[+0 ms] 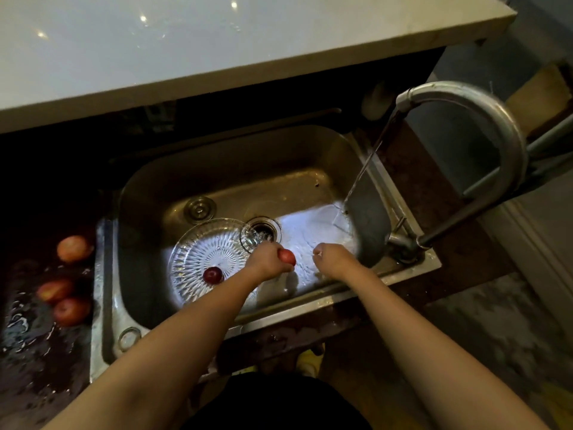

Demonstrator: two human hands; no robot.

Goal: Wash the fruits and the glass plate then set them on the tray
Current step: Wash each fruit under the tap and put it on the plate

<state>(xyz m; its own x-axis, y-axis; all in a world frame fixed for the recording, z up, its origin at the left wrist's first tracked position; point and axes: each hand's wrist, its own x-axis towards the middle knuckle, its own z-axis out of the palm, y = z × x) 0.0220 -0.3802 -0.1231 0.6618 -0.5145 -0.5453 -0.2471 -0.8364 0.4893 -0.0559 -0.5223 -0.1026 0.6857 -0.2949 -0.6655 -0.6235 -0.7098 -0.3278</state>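
I am working over the sink (366, 169) with the tap (483, 119) running, its stream falling against the right wall, well to the right of both hands. My left hand (269, 262) is closing around a small red fruit (287, 256) low in the basin, just beside the drain (263, 229). My right hand (333, 259) is curling loosely next to it; I cannot tell whether it is holding anything. The glass plate (198, 259) is lying in the left part of the basin with another dark red fruit (213, 274) resting on it, and what looks like a glass stem or foot near the drain is touching its rim. Three more fruits (74, 248) are sitting on the wet dark counter (37, 352) to the left of the sink. I am judging this as the fruit-washing step, with the plate and several fruits not yet done. No tray is showing from here. Next I am needing to bring the held fruit rightward under the stream, rub it with both hands, then find a place to set it.
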